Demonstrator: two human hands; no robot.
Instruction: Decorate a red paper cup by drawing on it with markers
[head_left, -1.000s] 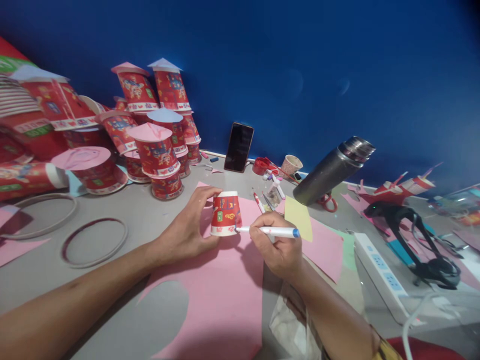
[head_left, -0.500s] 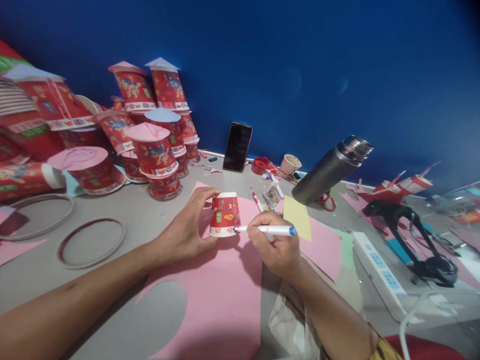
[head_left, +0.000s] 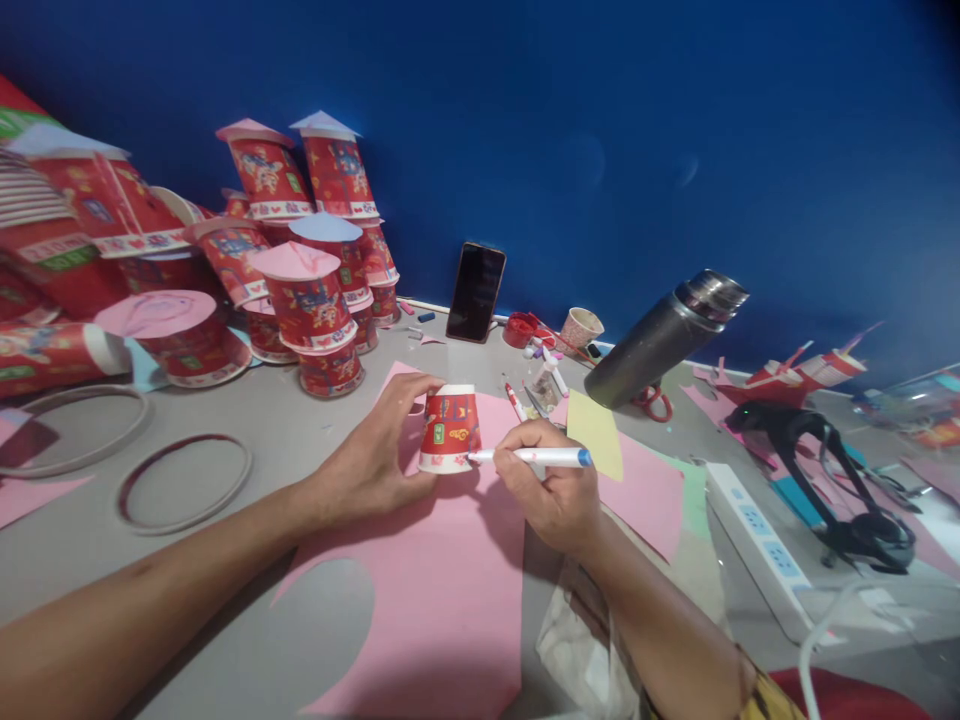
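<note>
My left hand [head_left: 386, 440] grips a red paper cup [head_left: 450, 420] from its left side, thumb low and fingers at the top. The cup is upside down, its white rim band at the bottom marked with small pink-red drawings. In my right hand [head_left: 551, 490] is a white marker pen [head_left: 551, 457] with a blue end, held like a pencil. Its tip touches, or nearly touches, the rim band at the cup's right side. Pink paper [head_left: 450, 580] with a round cut-out lies under the cup and both hands.
Stacked red cups with paper roofs [head_left: 307, 300] crowd the left. Behind stand a phone [head_left: 476, 292], loose markers [head_left: 555, 375] and a leaning dark thermos [head_left: 664, 340]. Rightward lie yellow paper [head_left: 595, 432], a power strip [head_left: 757, 550] and a black headset-like strap [head_left: 810, 480].
Almost nothing differs. The marker tip has shifted very slightly at the rim band, and the cup has turned or moved a trace; both hands keep their hold.
</note>
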